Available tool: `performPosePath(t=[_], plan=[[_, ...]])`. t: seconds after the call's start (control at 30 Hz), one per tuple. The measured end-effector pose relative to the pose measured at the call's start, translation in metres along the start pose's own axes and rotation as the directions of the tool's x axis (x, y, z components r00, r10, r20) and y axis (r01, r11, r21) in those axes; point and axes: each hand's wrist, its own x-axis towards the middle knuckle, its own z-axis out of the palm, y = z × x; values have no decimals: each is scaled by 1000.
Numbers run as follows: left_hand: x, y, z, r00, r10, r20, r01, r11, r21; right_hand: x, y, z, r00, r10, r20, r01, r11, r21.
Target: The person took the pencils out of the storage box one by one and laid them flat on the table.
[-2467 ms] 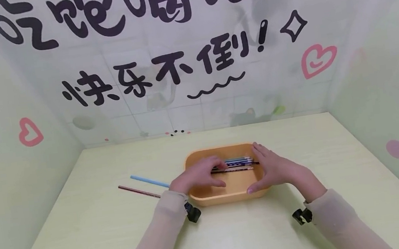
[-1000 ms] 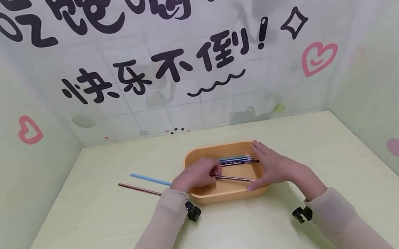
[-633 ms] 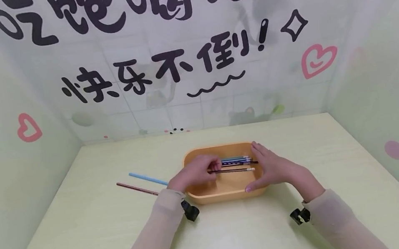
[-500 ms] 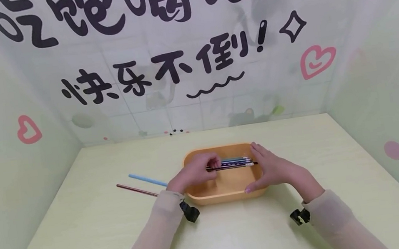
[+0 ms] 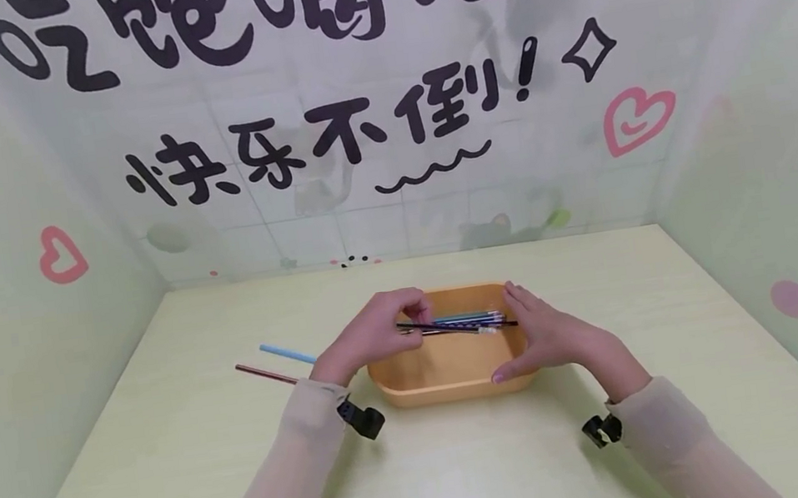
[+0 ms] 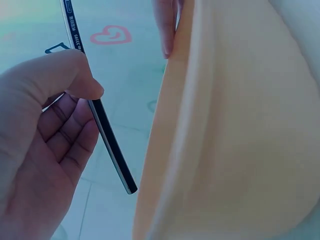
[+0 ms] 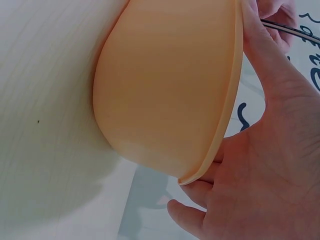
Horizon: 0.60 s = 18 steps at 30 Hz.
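My left hand (image 5: 374, 332) pinches a black pencil (image 5: 447, 327) between thumb and fingers, above the left part of an orange plastic box (image 5: 456, 391). Dark and silvery stripes with small print run along this pencil (image 6: 112, 142) in the left wrist view, one blunt end pointing down. A white eraser tips its right end in the head view. Several more pencils (image 5: 472, 317) lie together along the far side inside the box. At the box's right end my right hand (image 5: 558, 337) grips the rim, thumb at the near side, fingers at the far side.
Left of the box, a light blue pencil-like stick (image 5: 286, 353) and a reddish-brown pencil (image 5: 264, 373) lie on the pale wooden table (image 5: 170, 464). My left forearm hides their right ends. Printed walls (image 5: 396, 224) enclose the table at the back and both sides.
My left hand has taken hold of a pencil inside the box, then lifted it up and to the left. My right hand has stayed on the box.
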Motion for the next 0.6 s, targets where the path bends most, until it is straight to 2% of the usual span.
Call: performPosePath(t=[0.3,0.6], plan=[[-21,0,-19,997,26,-66,-25,1000,19,-1,0,-1,1000,-18,4,18,1000,-5],[-47,-4,-50,997,30,-68,-21,992,127,0,1,0,999,-46,-1,46,999,-4]])
